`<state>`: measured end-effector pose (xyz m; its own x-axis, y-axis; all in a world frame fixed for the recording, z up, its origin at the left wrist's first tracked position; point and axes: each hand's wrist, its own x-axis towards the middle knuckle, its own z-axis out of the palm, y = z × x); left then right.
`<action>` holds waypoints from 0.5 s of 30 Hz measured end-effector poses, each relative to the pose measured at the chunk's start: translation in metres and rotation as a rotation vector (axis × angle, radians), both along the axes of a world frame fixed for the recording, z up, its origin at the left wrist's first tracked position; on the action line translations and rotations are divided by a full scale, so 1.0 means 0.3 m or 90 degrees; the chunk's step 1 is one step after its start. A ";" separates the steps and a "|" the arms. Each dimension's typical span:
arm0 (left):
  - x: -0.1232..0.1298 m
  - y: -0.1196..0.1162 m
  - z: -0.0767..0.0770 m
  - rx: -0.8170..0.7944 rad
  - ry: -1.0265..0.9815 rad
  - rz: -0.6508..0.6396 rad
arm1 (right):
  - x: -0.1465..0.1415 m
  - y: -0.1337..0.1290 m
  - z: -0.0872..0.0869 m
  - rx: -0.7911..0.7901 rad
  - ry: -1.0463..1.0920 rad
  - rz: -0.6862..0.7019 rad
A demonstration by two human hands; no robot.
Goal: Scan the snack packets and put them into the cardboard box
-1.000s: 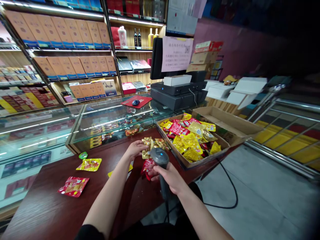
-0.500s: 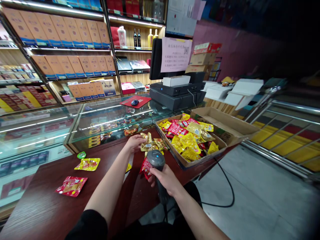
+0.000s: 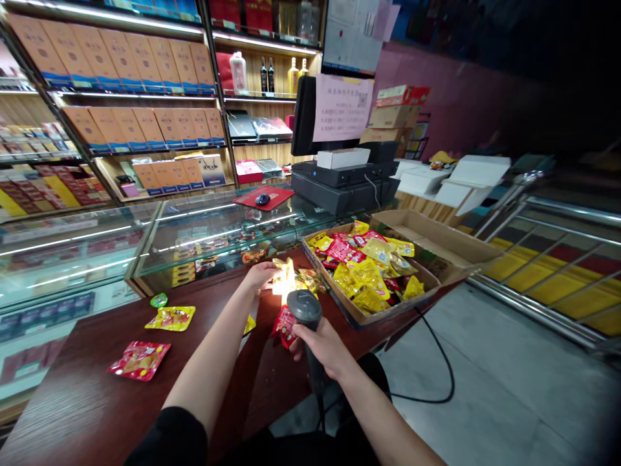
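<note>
My right hand [image 3: 320,346] is closed round the handle of a dark barcode scanner [image 3: 305,309]. Bright light from the scanner falls on a gold snack packet [image 3: 281,279], whose edge my left hand [image 3: 261,277] pinches. More gold packets [image 3: 310,279] lie just right of it. A red packet [image 3: 284,325] is on the dark wooden counter beside the scanner, partly behind it. Left of my left arm lie a yellow packet [image 3: 171,318], a red packet [image 3: 140,360] and a small green item [image 3: 158,300].
An open cardboard box [image 3: 347,314] holds many red and yellow packets at the right. Behind are a glass display case [image 3: 208,223], a red mouse pad [image 3: 279,196] and a monitor [image 3: 303,116]. The scanner's black cable [image 3: 449,362] loops down at the right.
The scanner's light has come on and lights the gold packet brightly. Both hands have stayed nearly where they were.
</note>
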<state>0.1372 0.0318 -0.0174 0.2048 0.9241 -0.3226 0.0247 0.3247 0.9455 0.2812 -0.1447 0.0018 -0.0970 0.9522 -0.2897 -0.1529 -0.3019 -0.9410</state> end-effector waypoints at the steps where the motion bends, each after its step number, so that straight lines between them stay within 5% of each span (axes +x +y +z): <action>1: -0.003 0.001 -0.003 0.002 -0.004 -0.003 | 0.002 0.003 -0.003 0.006 0.012 -0.005; 8: -0.005 -0.030 0.006 0.041 -0.029 -0.056 | 0.044 0.100 0.013 0.136 0.007 -0.107; 15: 0.074 -0.080 0.122 0.119 -0.026 -0.097 | 0.114 0.200 0.142 0.097 0.010 -0.159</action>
